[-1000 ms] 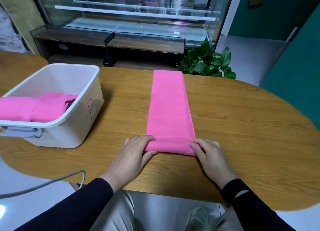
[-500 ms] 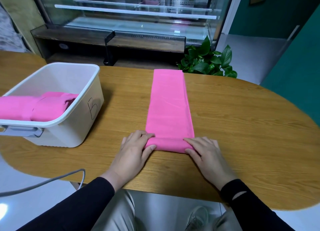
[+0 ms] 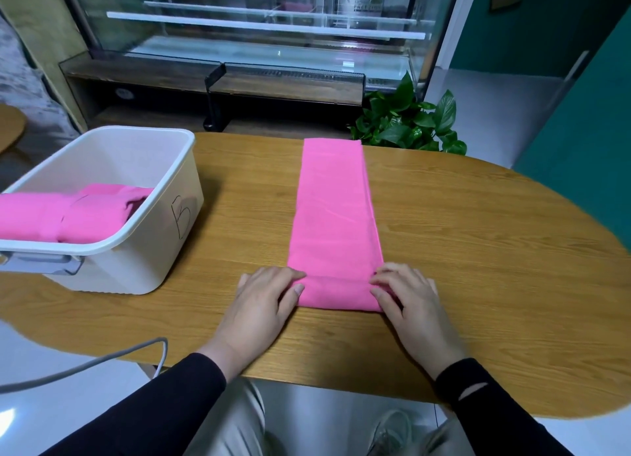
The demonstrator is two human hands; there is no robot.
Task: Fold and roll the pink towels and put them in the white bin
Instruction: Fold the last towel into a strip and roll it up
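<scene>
Item, nearest: a person in black sleeves is sitting at the table (image 3: 478,285). The left hand (image 3: 259,305) and right hand (image 3: 409,302) are lying at either end of a small roll forming at the near end of the pink towel (image 3: 336,216). Fingers are curling over the roll's ends and the left thumb is tucking against its side, so both hands are gripping the cloth.

Item, middle: the unrolled part of the towel is lying as a long flat strip, running away toward the table's far edge.

Item, left: the white bin (image 3: 164,216) is standing well apart from the strip, with rolled pink towels (image 3: 68,216) lying inside.

Item, far: a potted plant (image 3: 409,124) and a glass display case (image 3: 266,29).

Step in hand, by judgement: rolling, barely begun. The next move is calling for even forward pressure from both hands, so the roll is staying tight and straight.
</scene>
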